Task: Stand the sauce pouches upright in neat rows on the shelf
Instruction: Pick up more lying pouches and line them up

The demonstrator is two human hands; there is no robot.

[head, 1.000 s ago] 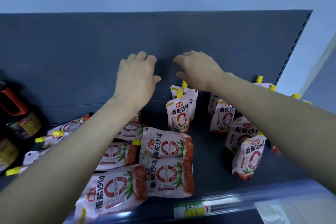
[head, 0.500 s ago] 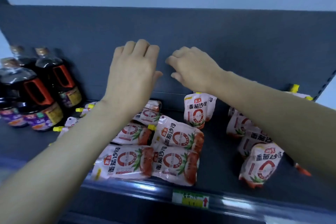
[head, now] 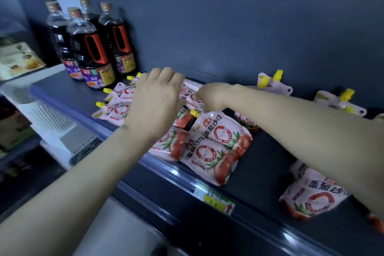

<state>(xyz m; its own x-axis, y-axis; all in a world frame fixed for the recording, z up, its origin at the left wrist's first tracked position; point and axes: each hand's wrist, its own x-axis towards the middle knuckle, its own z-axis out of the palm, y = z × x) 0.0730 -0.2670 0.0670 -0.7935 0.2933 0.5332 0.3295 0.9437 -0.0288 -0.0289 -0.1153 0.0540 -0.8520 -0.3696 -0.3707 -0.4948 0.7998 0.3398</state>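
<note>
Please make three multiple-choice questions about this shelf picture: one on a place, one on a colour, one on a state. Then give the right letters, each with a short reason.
1. Where on the shelf do the dark bottles stand?
A. at its left end
B. at its right end
C. in the middle

2. What colour are the spout caps?
A. green
B. yellow
C. blue

3. How is the pouch just behind the price tag?
A. lying flat
B. standing upright
C. hanging on a hook

Answers:
1 A: the bottles are at the far left of the view.
2 B: every cap in view is yellow.
3 A: its printed face looks up from the shelf.
</note>
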